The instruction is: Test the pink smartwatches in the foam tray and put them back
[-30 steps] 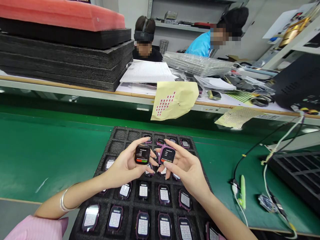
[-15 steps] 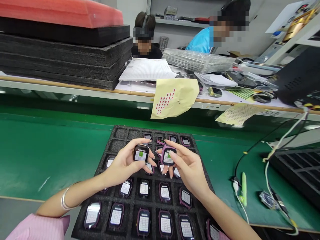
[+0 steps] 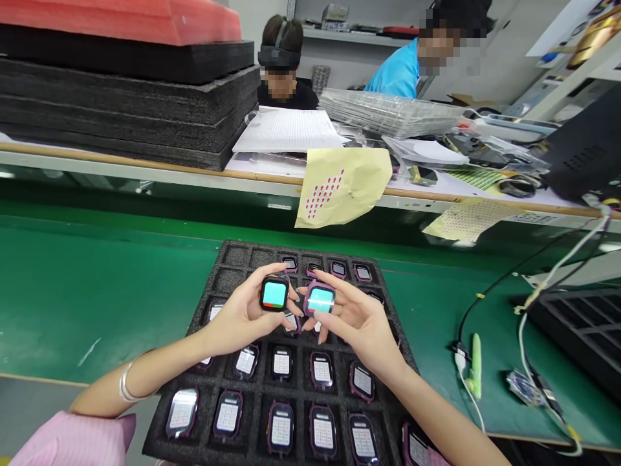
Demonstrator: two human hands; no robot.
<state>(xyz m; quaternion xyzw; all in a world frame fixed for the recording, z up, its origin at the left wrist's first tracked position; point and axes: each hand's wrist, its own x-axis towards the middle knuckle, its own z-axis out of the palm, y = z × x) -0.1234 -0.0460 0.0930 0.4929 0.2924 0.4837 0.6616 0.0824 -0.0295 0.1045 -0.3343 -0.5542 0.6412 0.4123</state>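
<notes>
My left hand is closed around a black smartwatch body, whose screen glows cyan with a red and green strip along its lower edge. In my right hand is a purple-framed smartwatch body, held between thumb and fingers, its screen cyan with a bright reflection across it. Both are held side by side, screens up, above a black foam tray. Several more watch bodies, such as one purple-framed watch, lie in the tray's pockets with white gridded screens. My hands hide some middle pockets.
Stacked black foam trays stand on the shelf at the left. A yellow sticker sheet hangs over the shelf edge. On the green bench, cables and a light-green tool lie at the right. Two people are behind the shelf.
Both held watches' screens have turned from a white grid with a green patch to cyan. The right-hand watch has shifted slightly left and tilted. Both hands keep their hold.
</notes>
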